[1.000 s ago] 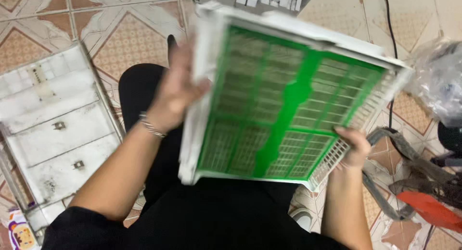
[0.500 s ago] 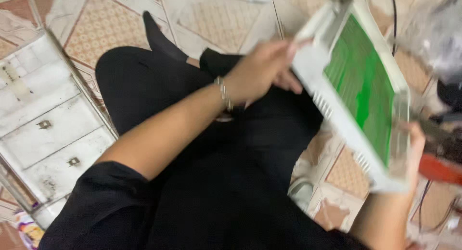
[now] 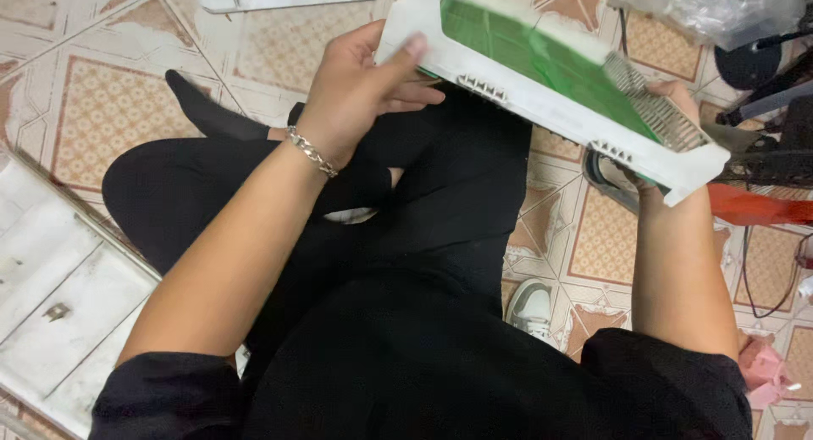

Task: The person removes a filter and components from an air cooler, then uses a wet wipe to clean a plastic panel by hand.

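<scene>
Surroundings: patterned tiled floor (image 3: 110,110); white metal panel (image 3: 51,296) at left; clear plastic bag (image 3: 720,12) upper right; red tool (image 3: 758,207) at right.
Obstruction: crossed black-clad legs (image 3: 406,203) beneath.
Held item: white plastic rectangular frame with green mesh filter (image 3: 542,59), tilted, held above the lap.
Left hand (image 3: 356,88): grip clamped on frame's near-left end.
Right hand (image 3: 669,110): grip clamped on far end, mostly hidden.

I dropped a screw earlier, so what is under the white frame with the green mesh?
Under the frame, the black-clothed legs, patterned floor tiles and a grey strap show. The right hand holds its far end; the floor directly beneath is covered.
</scene>
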